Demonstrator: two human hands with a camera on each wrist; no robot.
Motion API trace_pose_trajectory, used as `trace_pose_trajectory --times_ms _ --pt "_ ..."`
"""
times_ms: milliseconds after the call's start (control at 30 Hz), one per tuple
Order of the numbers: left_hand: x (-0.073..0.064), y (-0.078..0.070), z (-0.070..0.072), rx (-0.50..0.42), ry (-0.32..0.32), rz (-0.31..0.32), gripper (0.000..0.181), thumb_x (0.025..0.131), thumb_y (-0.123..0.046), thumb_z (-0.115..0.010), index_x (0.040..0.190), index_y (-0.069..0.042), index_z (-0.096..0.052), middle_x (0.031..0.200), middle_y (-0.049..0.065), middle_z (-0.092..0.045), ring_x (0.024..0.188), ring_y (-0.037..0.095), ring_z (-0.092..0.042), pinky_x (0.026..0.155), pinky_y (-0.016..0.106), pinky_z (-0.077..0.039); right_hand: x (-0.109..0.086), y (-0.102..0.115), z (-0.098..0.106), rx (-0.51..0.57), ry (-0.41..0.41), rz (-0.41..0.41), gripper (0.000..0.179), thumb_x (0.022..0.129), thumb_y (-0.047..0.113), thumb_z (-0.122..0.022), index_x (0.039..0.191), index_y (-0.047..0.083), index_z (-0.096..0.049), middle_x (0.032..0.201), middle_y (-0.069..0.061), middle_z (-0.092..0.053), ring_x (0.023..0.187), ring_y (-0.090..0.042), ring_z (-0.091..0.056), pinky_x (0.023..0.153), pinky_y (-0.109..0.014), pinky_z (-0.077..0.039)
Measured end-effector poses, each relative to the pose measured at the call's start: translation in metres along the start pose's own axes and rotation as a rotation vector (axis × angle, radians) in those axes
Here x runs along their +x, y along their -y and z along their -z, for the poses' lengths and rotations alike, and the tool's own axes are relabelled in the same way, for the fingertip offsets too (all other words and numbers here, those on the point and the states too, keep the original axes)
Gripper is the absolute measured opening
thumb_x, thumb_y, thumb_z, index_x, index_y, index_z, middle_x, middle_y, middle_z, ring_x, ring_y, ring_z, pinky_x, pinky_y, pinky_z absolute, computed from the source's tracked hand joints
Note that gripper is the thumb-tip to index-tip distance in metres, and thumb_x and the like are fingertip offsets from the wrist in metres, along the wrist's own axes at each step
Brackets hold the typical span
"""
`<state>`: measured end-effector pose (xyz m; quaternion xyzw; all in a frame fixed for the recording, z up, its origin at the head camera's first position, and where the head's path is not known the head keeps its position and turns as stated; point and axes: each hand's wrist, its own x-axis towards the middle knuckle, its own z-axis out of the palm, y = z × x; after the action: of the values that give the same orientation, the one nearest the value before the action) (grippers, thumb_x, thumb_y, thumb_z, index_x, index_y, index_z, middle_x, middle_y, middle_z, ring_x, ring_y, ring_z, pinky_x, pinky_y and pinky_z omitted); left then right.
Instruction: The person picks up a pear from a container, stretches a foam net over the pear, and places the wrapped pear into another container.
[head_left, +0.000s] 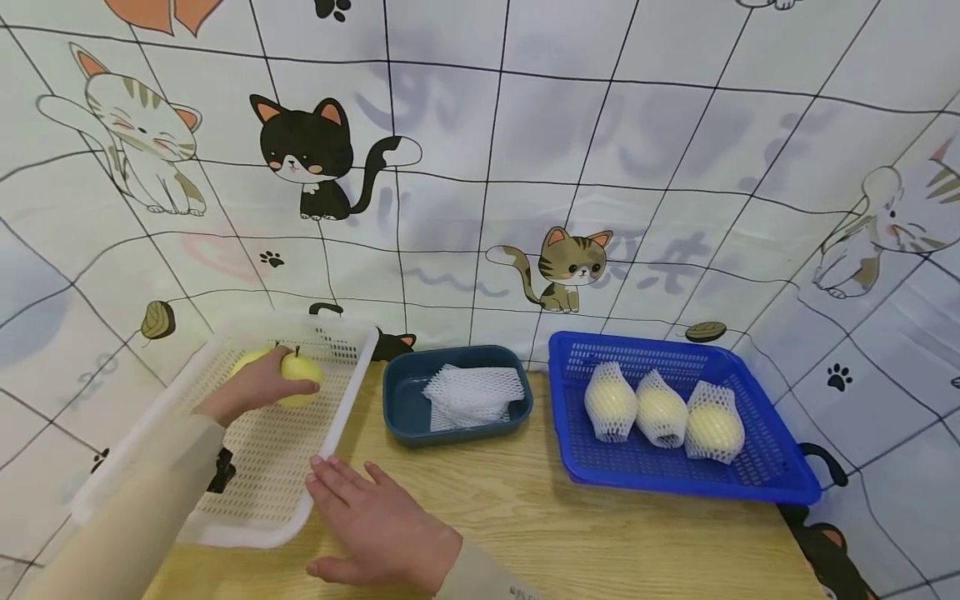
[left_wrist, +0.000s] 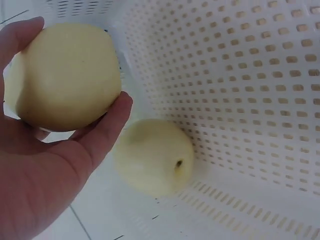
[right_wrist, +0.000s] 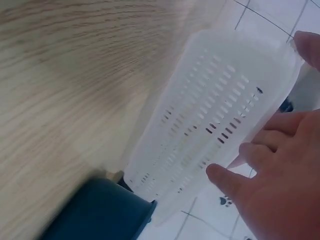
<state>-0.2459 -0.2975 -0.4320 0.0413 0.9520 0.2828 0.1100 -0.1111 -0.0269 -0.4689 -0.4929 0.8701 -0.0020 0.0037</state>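
My left hand grips a yellow pear over the back of the white basket. In the left wrist view the thumb and fingers hold the pear round its sides. A second pear lies in the basket below it, mostly hidden behind the hand in the head view. My right hand holds nothing. Its fingers are stretched out, with the fingertips close by the basket's right rim. The right wrist view shows this hand beside the slotted basket wall.
A dark teal tray with white foam nets stands at the middle of the wooden table. To its right, a blue basket bears three net-wrapped pears. A cat-print cloth hangs close behind.
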Motion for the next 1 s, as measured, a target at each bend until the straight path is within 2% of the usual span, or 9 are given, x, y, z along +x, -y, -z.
trace_pose_trajectory --times_ms 67,167,300,500,633,833,1000 --pt "-0.004 -0.007 0.003 -0.024 -0.016 -0.020 0.098 0.089 -0.045 -0.074 0.148 0.019 -0.029 0.113 0.027 -0.061 0.090 0.032 -0.060 0.072 0.040 -0.052 -0.004 -0.008 0.001 0.070 0.004 0.011 0.086 0.102 0.069 -0.040 0.167 0.018 -0.016 0.173 0.003 -0.005 0.156 -0.007 0.000 0.123 -0.038 -0.027" --pt "-0.012 -0.016 0.004 -0.050 -0.040 -0.041 0.099 0.091 -0.045 -0.073 0.150 0.018 -0.026 0.118 0.031 -0.059 0.092 0.034 -0.061 0.073 0.041 -0.052 -0.013 -0.022 0.001 0.198 -0.004 0.030 0.082 0.104 0.064 -0.042 0.167 0.018 -0.016 0.173 0.003 -0.004 0.156 -0.005 -0.001 0.123 -0.037 -0.025" --pt "-0.021 -0.026 0.000 -0.087 -0.096 -0.038 0.099 0.093 -0.044 -0.073 0.152 0.014 -0.020 0.121 0.037 -0.057 0.093 0.036 -0.062 0.073 0.042 -0.052 -0.030 -0.036 -0.001 0.335 -0.021 0.031 0.077 0.106 0.058 -0.044 0.166 0.016 -0.021 0.173 0.002 -0.008 0.156 -0.006 -0.004 0.124 -0.036 -0.022" --pt "-0.037 -0.051 -0.005 -0.149 -0.194 -0.027 0.094 0.094 -0.044 -0.070 0.153 0.007 -0.018 0.118 0.037 -0.059 0.088 0.034 -0.062 0.067 0.037 -0.050 -0.063 -0.054 -0.001 0.426 -0.113 -0.031 0.072 0.108 0.052 -0.047 0.163 0.010 -0.030 0.172 -0.003 -0.017 0.157 -0.016 -0.016 0.123 -0.040 -0.026" --pt "-0.048 -0.074 -0.009 -0.196 -0.236 -0.052 0.092 0.095 -0.046 -0.069 0.156 0.002 -0.020 0.119 0.033 -0.059 0.088 0.033 -0.061 0.068 0.036 -0.049 -0.086 -0.068 0.003 0.487 -0.198 -0.125 0.070 0.107 0.049 -0.050 0.161 0.007 -0.034 0.171 -0.005 -0.022 0.156 -0.022 -0.020 0.122 -0.045 -0.029" --pt "-0.061 -0.101 -0.023 -0.263 -0.284 -0.159 0.083 0.095 -0.041 -0.072 0.155 -0.003 -0.030 0.125 0.026 -0.059 0.093 0.032 -0.061 0.073 0.037 -0.051 -0.116 -0.084 0.008 0.643 -0.303 -0.342 0.075 0.105 0.045 -0.058 0.164 0.012 -0.028 0.170 -0.004 -0.026 0.155 -0.023 -0.023 0.120 -0.053 -0.031" --pt "-0.070 -0.123 -0.041 -0.323 -0.294 -0.227 0.079 0.093 -0.037 -0.076 0.153 -0.005 -0.036 0.134 0.021 -0.056 0.102 0.032 -0.061 0.080 0.041 -0.053 -0.136 -0.090 0.009 0.675 -0.415 -0.417 0.075 0.102 0.036 -0.066 0.164 0.013 -0.029 0.168 -0.004 -0.030 0.153 -0.026 -0.030 0.117 -0.057 -0.034"
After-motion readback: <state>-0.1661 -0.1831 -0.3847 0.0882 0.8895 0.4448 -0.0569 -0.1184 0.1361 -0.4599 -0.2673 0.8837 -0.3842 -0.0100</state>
